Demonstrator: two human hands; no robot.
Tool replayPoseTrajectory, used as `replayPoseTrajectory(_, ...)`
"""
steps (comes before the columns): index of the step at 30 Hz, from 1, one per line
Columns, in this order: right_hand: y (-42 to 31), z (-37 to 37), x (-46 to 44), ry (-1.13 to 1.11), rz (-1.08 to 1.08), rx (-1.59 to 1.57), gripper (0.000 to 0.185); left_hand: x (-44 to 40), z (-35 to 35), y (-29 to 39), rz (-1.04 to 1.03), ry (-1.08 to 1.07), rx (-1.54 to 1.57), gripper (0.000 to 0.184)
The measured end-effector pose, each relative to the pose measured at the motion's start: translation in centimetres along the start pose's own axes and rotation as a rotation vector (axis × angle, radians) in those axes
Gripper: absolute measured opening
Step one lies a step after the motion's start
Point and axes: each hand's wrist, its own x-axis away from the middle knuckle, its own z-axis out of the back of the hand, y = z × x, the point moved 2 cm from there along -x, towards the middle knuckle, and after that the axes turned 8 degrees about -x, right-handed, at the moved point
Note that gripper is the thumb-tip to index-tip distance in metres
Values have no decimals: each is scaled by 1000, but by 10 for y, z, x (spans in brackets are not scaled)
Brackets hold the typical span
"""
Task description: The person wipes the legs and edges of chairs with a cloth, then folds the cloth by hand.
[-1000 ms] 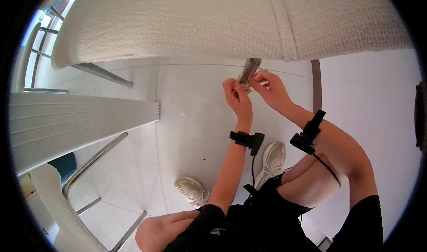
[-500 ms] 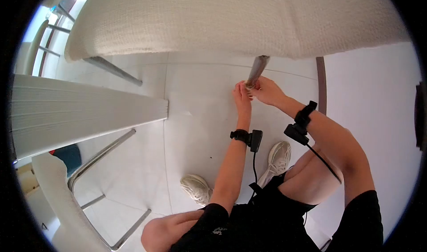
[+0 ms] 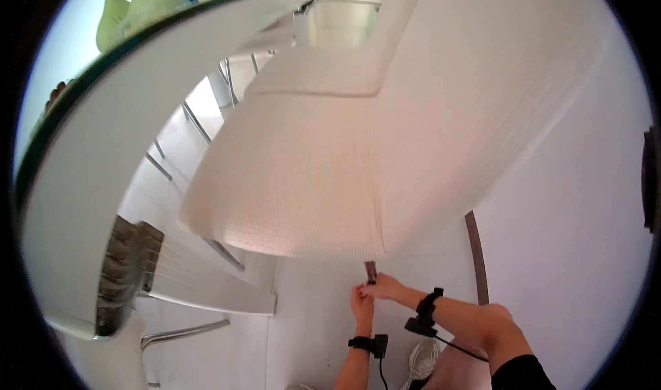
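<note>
A chair in a cream fabric cover [image 3: 303,183] fills the middle of the view, and its metal leg [image 3: 370,270] shows below the seat edge. At the foot of that leg both my hands meet. My right hand [image 3: 387,287] comes from the right with its fingers closed against the leg. My left hand [image 3: 361,306] is just below and to the left, fingers bent together at the leg's lower end. Whatever small thing lies between the fingertips is hidden. Each wrist wears a black strap with a small cabled box.
A glass-edged white table [image 3: 89,163] curves along the left, with green pear-shaped ornaments [image 3: 148,8] on top. Its white base [image 3: 213,287] reaches across the floor. Another covered chair [image 3: 110,352] stands lower left. A white wall [image 3: 558,252] with brown skirting [image 3: 476,259] rises on the right.
The head view has tilted up, so the chair seat and tabletop now show and my hands appear lower. Both hands remain together at the chair leg's foot.
</note>
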Motion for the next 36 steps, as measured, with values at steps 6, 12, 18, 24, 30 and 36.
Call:
replayPoseTrajectory(6, -9, 3, 13, 30, 33, 79, 73, -25, 17, 28, -37, -89, -377, 28)
replayPoseTrajectory(12, 20, -13, -8, -227, 178, 185, 60, -38, 12, -13, 356, -71, 497, 25)
replayPoseTrajectory(18, -53, 20, 65, -250, 206, 407, 43, -67, 27, -46, 299, -176, 220, 18)
replayPoseTrajectory(24, -46, 7, 26, -412, 203, 438, 43, -64, 40, -50, 329, -248, 248, 18)
replayPoseTrajectory(30, -25, -3, 1, -522, 285, 233, 42, -56, 48, -37, 427, -224, 280, 18)
replayPoseTrajectory(36, 33, -31, -43, -521, 537, -229, 45, -54, 80, -22, 449, -220, 198, 18)
